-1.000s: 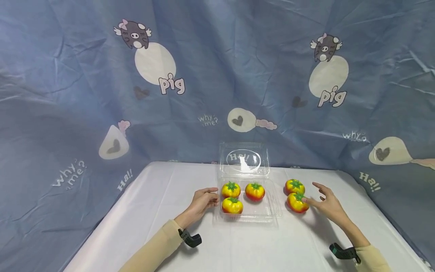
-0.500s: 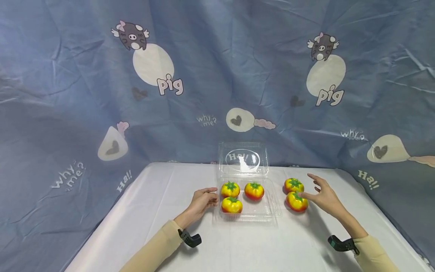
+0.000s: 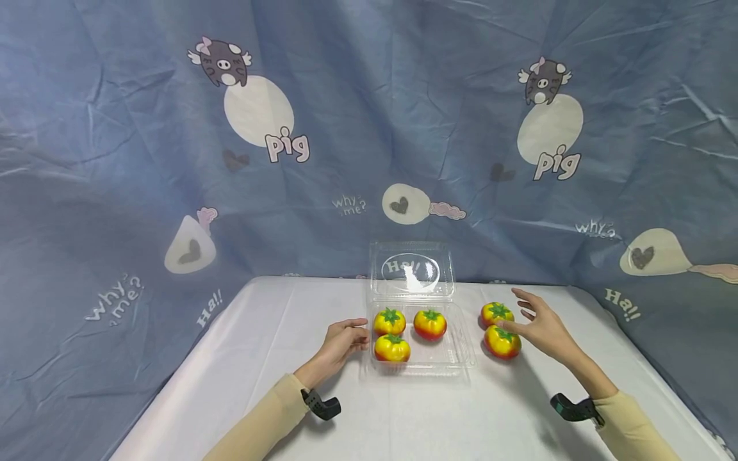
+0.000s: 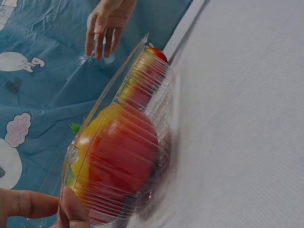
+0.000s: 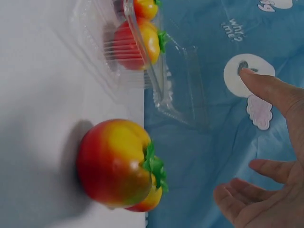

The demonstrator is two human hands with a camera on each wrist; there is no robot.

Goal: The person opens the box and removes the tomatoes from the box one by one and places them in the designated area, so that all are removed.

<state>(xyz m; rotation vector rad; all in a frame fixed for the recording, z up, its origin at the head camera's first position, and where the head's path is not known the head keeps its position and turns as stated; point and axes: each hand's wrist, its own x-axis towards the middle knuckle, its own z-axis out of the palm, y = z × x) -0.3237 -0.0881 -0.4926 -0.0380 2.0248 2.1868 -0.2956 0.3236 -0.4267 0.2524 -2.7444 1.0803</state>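
A clear plastic clamshell box (image 3: 466,342) stands mid-table with its lid (image 3: 380,272) raised at the back. Inside are three yellow-and-red tomatoes with green leafy tops: one back left (image 3: 389,321), one front left (image 3: 392,349), one back right (image 3: 430,324). My left hand (image 3: 336,347) pinches the box's left rim (image 4: 71,154) between thumb and finger. Two more tomatoes, a rear one (image 3: 494,312) and a front one (image 3: 501,343), sit close together right of the box. My right hand (image 3: 546,330) hovers over their right side, fingers spread and holding nothing.
White cloth covers the table (image 3: 415,416). A blue printed curtain (image 3: 346,128) hangs behind, close to the raised lid. Each wrist wears a dark band, the left one (image 3: 321,404) near the table's front.
My right hand has moved a little left and away from me, over the two loose tomatoes. My left hand stays at the box's left edge, and the tomatoes lie as before.
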